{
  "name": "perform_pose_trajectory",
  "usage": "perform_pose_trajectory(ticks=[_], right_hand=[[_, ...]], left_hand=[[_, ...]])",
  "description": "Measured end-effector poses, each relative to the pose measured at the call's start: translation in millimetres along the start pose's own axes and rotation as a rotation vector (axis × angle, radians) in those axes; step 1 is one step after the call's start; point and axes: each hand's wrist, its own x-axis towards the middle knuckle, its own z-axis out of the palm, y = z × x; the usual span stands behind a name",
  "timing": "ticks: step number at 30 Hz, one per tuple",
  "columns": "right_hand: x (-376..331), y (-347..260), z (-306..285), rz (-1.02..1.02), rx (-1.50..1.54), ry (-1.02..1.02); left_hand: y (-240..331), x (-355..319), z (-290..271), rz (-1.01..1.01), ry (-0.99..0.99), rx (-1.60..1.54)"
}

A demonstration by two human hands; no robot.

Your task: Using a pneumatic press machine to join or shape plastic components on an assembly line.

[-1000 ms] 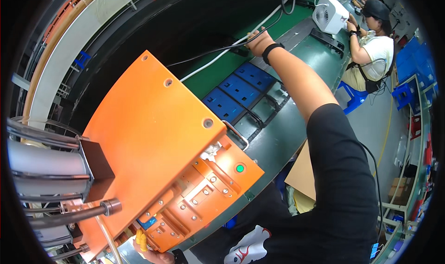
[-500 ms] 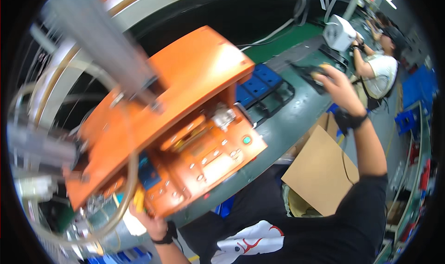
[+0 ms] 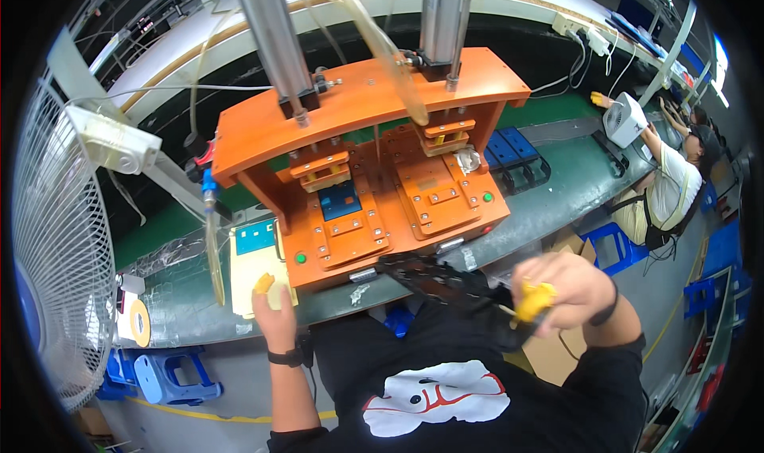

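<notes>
My right hand (image 3: 563,290), with yellow finger covers, grips a dark openwork plastic frame (image 3: 434,278) by its right end. The frame is smeared by motion and hangs before the front edge of an orange two-station press (image 3: 370,87). My left hand (image 3: 276,319), also with yellow finger covers, has its fingers apart over a pale yellow sheet (image 3: 245,290) at the press's left side. Nothing shows in it. A dark blue plate (image 3: 340,201) lies in the press's left station. In the right station the orange fixture (image 3: 432,202) shows bare, with a crumpled silvery piece (image 3: 467,160) beside it.
Blue pieces (image 3: 509,147) lie with a black frame right of the press. A white fan guard (image 3: 68,238) stands at far left, near a tape roll (image 3: 140,322). A co-worker (image 3: 668,167) sits at far right by a white box-shaped device (image 3: 625,120). Blue stools (image 3: 171,377) stand below.
My right hand has come back from the right side of the bench toward my body with the black frame. My left hand stays by the press's left side. The view has turned.
</notes>
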Motion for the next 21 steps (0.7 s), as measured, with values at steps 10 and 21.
perform_pose_trajectory(ticks=[10, 21], right_hand=[[136, 119, 82, -0.129, -0.849, -0.090], [146, 158, 111, 0.189, -1.007, 0.176]], left_hand=[[-40, -2, -19, 0.002, -0.089, 0.269], [-19, -1, -67, -0.227, 0.239, -0.288]])
